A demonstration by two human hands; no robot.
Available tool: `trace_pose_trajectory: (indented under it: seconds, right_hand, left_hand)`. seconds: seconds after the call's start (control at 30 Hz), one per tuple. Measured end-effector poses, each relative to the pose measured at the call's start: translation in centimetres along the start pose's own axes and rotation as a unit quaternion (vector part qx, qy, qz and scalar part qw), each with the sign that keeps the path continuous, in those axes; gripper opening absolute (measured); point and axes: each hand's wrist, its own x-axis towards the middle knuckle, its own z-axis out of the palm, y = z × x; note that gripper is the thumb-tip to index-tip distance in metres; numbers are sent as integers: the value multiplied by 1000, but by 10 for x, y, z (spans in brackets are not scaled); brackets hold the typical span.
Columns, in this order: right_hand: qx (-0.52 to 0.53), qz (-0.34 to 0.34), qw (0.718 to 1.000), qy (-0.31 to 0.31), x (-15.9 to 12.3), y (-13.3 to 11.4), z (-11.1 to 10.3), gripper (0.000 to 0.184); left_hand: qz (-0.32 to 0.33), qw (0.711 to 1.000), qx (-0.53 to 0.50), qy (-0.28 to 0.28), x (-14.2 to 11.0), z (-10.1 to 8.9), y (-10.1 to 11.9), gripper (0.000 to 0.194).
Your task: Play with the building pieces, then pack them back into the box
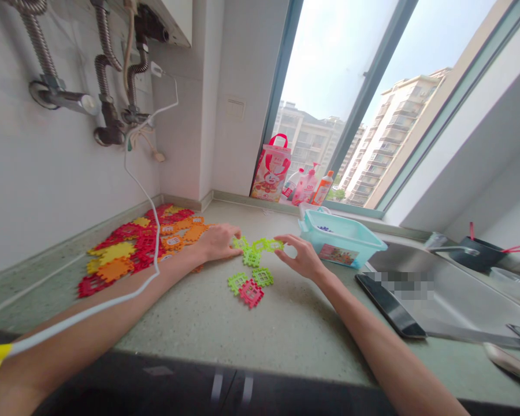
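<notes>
Over the counter, my left hand (219, 241) pinches a yellow-green toothed plastic building tile (241, 243) at its edge. My right hand (303, 257) grips another yellow-green building tile (274, 245) between thumb and fingers. Between the hands are more tiles of that colour, among them a light green tile (252, 257); I cannot tell whether they are joined. Nearer to me lie two green tiles, one on the left (237, 282) and one on the right (263, 277), with a red tile (251, 293) touching or overlapping them.
A heap of red, orange and yellow tiles (117, 252) spreads along the left wall. A white cable (144, 190) hangs across my left arm. To the right stand a turquoise bin (351, 234), a black phone-like slab (390, 306) and a sink (442, 300). Bottles (305, 188) line the window.
</notes>
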Motion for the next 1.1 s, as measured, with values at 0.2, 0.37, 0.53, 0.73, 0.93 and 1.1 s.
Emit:
trace_pose_trajectory:
  seconds: [0.2, 0.37, 0.53, 0.73, 0.93, 1.1]
  right_hand:
    - [28, -18, 995, -94, -1, -1, 9, 22]
    - [-19, -19, 989, -149, -1, -3, 8, 20]
    - [-55, -1, 984, -172, 2, -13, 1, 19]
    - [45, 64, 987, -139, 0, -9, 13, 43]
    - [125, 97, 985, -65, -2, 3, 27, 68]
    - [74, 89, 990, -81, -2, 1, 36, 49]
  left_hand:
    - [42, 997, 57, 9, 1, -12, 6, 34]
    - [80, 988, 135, -7, 2, -22, 10, 29]
    - [16, 993, 98, -56, 0, -17, 8, 38]
    - [116, 990, -46, -61, -1, -7, 5, 75]
    - [138, 985, -72, -75, -1, -8, 8, 61]
    - [174, 977, -93, -76, -2, -9, 10, 45]
